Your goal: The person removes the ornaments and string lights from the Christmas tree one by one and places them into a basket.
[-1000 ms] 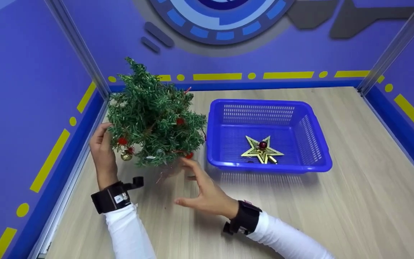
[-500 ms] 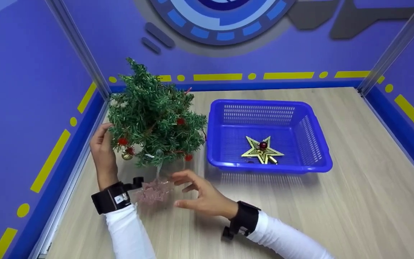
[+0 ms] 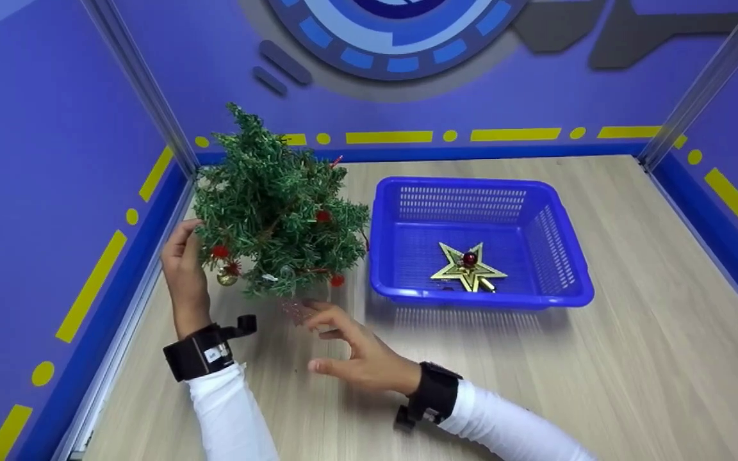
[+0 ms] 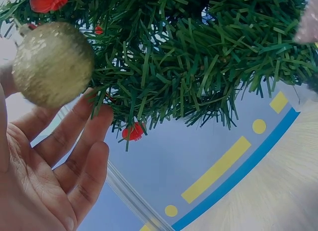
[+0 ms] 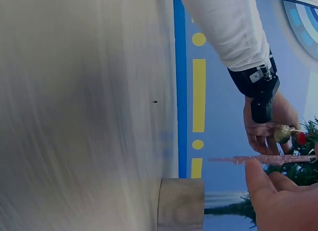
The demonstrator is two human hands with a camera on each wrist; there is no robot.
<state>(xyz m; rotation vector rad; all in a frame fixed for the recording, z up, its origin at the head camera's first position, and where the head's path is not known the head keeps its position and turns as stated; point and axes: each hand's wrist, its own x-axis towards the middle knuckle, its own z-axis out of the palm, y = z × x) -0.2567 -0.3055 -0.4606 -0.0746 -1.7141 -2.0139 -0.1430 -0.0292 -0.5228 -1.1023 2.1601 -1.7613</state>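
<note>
A small green Christmas tree (image 3: 273, 198) stands at the left of the table. From a front lower branch hangs a pink glittery ornament (image 3: 293, 312), star- or snowflake-shaped, turned almost edge-on in the right wrist view. My right hand (image 3: 369, 362) is beside it with loosely bent fingers and thumb apart; the fingertips are at its edge, and whether they touch it I cannot tell. My left hand (image 3: 188, 282) stays at the tree's left side, fingertips against the branches. Next to that hand hangs a gold glitter ball (image 4: 53, 64). A red ornament (image 4: 133, 131) dangles beyond its fingers.
Right of the tree is a blue plastic basket (image 3: 484, 299), holding a gold star (image 3: 455, 271) and a small dark red ball (image 3: 469, 258). Blue panels (image 3: 42, 192) border the table. The tree's round wooden base (image 5: 181, 206) shows in the right wrist view.
The pink ornament has swung forward below the tree, then back under the branches. My right hand has shifted left and slightly nearer to me. The left hand has stayed put.
</note>
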